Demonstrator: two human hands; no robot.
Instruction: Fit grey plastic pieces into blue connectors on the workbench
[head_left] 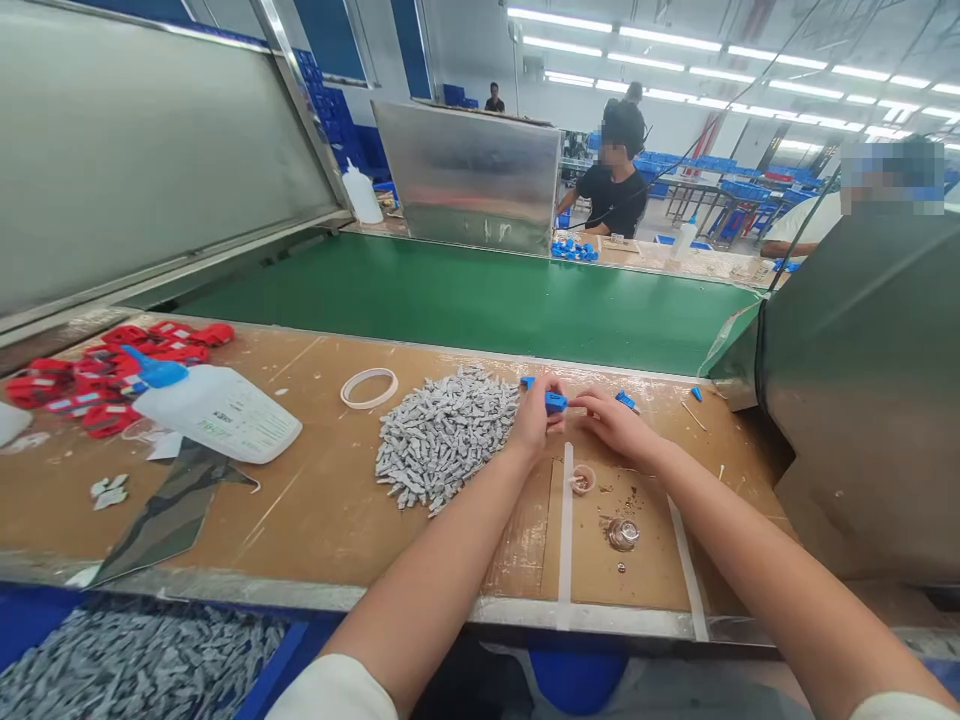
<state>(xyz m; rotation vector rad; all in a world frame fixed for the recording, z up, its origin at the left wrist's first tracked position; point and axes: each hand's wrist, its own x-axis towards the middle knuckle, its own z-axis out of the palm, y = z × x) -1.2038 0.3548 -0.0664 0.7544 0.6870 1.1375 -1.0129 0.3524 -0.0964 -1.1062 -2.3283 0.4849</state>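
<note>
Presently, item one: small blue plastic part (556, 402), held above the far middle of the tabletop (322, 510), just short of the green conveyor belt (480, 300).

- Left hand (534, 418): fingers pinched on the blue part from its left side, thumb and forefinger closed round it.
- Right hand (616, 422): fingers drawn together, tips meeting the blue part's right end; whether they carry a small piece of their own cannot be told.
- Key relation: the part's long axis lies roughly level, left to right, between the two hands. The left hand bears it; the right meets it end-on from the right. Both hands are equally close, wrists nearly touching the tabletop.

Surroundings:
- Heap of small grey parts (442, 435), just left of the left hand, touching none of the fingers.
- Further blue pieces (626, 401) behind the right hand.
- White ring (369, 388), left of the heap, apart from it.
- White squeeze bottle with blue cap (214, 405), lying on its side, well to the left.
- Red parts (97, 375), far left corner.
- Small round dish (582, 480) and shiny metal cap (623, 533), near the tabletop's front, under the forearms.
- Bin of grey parts (135, 660), below the front edge.
- Seated co-worker (615, 185) across the belt, well apart.
</note>
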